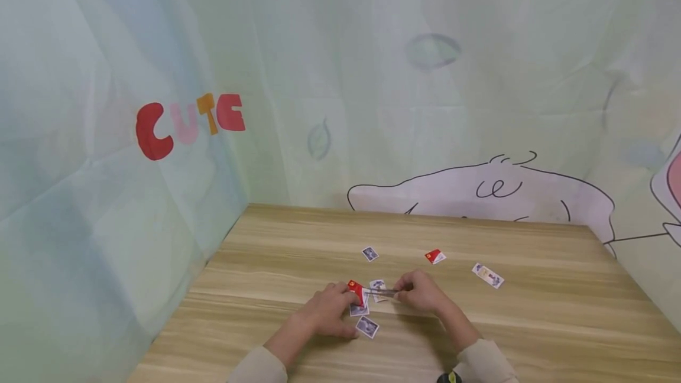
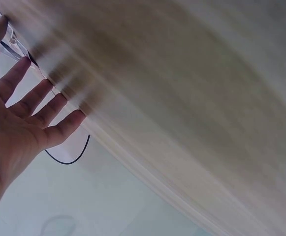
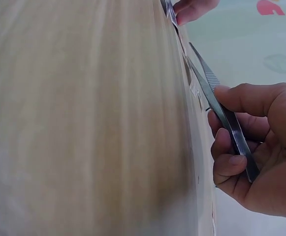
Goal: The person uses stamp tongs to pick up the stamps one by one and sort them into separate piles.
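The left hand (image 1: pixel 326 312) has a wide grip, fingers spread beside and over a red-and-white card (image 1: pixel 353 288) on the wood-grained tabletop (image 1: pixel 239 288). A rectangular grey-patterned card (image 1: pixel 367 327) lies nearer. Slim, shiny, ribbed metal tweezers (image 3: pixel 221 113), tips parted, point left across a pale printed card (image 1: pixel 378 283), held in the right hand's (image 1: pixel 421 291) narrow grip. Rightward lie a small red-and-white piece (image 1: pixel 434 256) and an oblong card (image 1: pixel 487 275).

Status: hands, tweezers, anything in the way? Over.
Right hand grips tweezers, tips apart. Left hand at red-and-white card, fingers spread. Possible clutter: grey picture card beside that hand.
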`<state>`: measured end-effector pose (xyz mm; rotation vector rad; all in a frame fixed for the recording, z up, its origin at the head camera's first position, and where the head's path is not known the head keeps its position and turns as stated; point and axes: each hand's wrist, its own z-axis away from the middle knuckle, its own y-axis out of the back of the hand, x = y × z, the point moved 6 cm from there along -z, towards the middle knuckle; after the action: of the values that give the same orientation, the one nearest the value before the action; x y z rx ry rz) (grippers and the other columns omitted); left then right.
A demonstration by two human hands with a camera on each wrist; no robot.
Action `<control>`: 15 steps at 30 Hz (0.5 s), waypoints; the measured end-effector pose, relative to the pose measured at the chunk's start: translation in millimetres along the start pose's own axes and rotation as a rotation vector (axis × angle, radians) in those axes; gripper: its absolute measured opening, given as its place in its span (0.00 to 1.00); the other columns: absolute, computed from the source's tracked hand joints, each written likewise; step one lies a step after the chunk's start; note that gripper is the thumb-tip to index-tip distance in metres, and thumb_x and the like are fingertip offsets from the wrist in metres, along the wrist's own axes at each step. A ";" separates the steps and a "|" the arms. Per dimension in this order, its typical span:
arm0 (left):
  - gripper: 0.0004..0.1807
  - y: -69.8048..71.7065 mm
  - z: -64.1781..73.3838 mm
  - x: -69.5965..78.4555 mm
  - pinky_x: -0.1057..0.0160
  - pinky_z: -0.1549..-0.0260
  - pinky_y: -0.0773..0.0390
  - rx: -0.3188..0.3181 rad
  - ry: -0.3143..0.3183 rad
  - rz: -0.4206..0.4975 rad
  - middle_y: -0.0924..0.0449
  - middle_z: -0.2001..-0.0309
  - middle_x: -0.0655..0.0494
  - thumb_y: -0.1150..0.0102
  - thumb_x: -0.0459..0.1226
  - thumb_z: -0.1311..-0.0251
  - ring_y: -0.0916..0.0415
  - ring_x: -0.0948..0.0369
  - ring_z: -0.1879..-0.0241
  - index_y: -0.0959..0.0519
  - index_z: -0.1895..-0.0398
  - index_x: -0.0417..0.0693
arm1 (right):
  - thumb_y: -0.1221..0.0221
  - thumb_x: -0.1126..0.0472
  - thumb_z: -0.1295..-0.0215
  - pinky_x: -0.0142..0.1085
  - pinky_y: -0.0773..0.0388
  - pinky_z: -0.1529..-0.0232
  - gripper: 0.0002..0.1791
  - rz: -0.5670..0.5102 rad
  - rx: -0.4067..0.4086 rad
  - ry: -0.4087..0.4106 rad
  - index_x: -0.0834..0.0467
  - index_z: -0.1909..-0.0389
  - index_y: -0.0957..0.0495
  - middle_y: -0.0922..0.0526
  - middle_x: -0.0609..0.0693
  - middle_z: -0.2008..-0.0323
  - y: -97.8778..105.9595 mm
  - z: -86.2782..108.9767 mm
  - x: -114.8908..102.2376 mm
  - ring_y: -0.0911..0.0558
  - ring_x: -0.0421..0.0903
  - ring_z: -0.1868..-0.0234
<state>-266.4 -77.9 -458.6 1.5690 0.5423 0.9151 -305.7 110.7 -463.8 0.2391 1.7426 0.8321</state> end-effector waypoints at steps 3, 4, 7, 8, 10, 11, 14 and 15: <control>0.30 0.3 0.5 0.7 0.58 0.64 0.27 0.002 -0.002 0.005 0.29 0.54 0.56 0.31 0.54 0.61 0.33 0.59 0.57 0.21 0.53 0.52 | 0.39 0.72 0.52 0.32 0.30 0.74 0.03 -0.013 -0.016 0.003 0.64 0.75 0.19 0.23 0.45 0.78 0.3 1.7 1.0 0.29 0.41 0.76; 0.30 0.5 0.5 1.0 0.58 0.64 0.27 0.004 -0.004 0.007 0.29 0.54 0.56 0.31 0.54 0.61 0.33 0.59 0.58 0.21 0.53 0.51 | 0.39 0.72 0.52 0.33 0.30 0.74 0.03 -0.022 -0.023 0.000 0.64 0.74 0.19 0.23 0.45 0.78 0.5 2.4 1.2 0.28 0.41 0.76; 0.30 1.1 0.9 1.3 0.57 0.63 0.26 0.001 -0.002 0.009 0.29 0.53 0.55 0.31 0.54 0.60 0.33 0.59 0.57 0.22 0.52 0.50 | 0.40 0.72 0.52 0.34 0.29 0.73 0.03 -0.044 -0.043 -0.009 0.65 0.74 0.20 0.23 0.46 0.78 1.1 4.2 1.6 0.28 0.42 0.75; 0.30 1.2 1.0 1.2 0.57 0.63 0.26 0.000 0.000 0.011 0.29 0.53 0.54 0.31 0.54 0.60 0.33 0.59 0.57 0.22 0.52 0.50 | 0.40 0.71 0.52 0.35 0.29 0.72 0.03 -0.050 -0.049 -0.013 0.65 0.74 0.20 0.23 0.46 0.77 1.4 4.6 1.5 0.28 0.42 0.75; 0.31 1.6 1.1 1.3 0.57 0.63 0.26 -0.001 0.001 0.012 0.29 0.52 0.54 0.31 0.54 0.60 0.33 0.59 0.57 0.22 0.52 0.49 | 0.39 0.71 0.51 0.35 0.29 0.71 0.03 -0.054 -0.061 -0.017 0.64 0.73 0.19 0.22 0.46 0.76 1.6 5.3 1.3 0.27 0.43 0.74; 0.31 1.8 1.2 1.4 0.57 0.62 0.26 -0.002 0.001 0.011 0.29 0.52 0.54 0.31 0.54 0.60 0.33 0.59 0.57 0.22 0.52 0.49 | 0.39 0.70 0.51 0.36 0.29 0.71 0.03 -0.055 -0.066 -0.016 0.64 0.73 0.19 0.22 0.46 0.76 1.5 5.6 1.4 0.27 0.43 0.73; 0.31 2.3 1.7 2.1 0.57 0.63 0.26 -0.006 0.002 0.014 0.29 0.53 0.54 0.31 0.53 0.59 0.33 0.59 0.57 0.21 0.51 0.49 | 0.39 0.69 0.50 0.35 0.29 0.71 0.02 -0.045 -0.077 -0.011 0.63 0.73 0.19 0.22 0.46 0.76 1.2 6.5 1.4 0.27 0.42 0.73; 0.31 2.2 1.7 2.1 0.57 0.62 0.26 -0.007 0.003 0.014 0.29 0.52 0.54 0.31 0.53 0.59 0.33 0.59 0.57 0.22 0.51 0.49 | 0.39 0.69 0.49 0.35 0.29 0.71 0.02 -0.045 -0.079 -0.008 0.63 0.73 0.19 0.22 0.46 0.76 0.8 6.6 2.0 0.27 0.42 0.73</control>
<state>-264.1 -77.7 -456.0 1.5671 0.5306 0.9289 -300.6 115.1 -465.6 0.1503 1.6975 0.8639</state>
